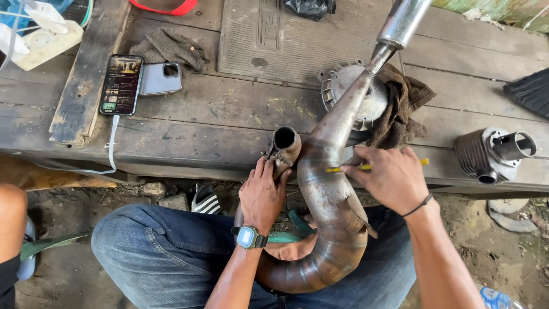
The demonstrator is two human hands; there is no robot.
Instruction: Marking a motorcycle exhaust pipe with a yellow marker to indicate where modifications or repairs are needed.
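Bench edge (229, 166): exhaust pipe (329, 200) w/ both hands, L (262, 197), R (394, 177).

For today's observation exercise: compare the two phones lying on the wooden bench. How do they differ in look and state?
The left phone lies face up with its screen lit; the right phone lies face down, showing a pale grey back and camera. A white cable hangs below the left phone; none shows at the right one. Both lie flat, side by side, on the wooden bench.

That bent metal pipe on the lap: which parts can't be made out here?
All head view:
- Exhaust pipe: far end cut off by the top edge.
- Its underside: hidden against the jeans.
- Yellow tool: middle covered by the right hand.
- Left hand: palm and grip hidden.
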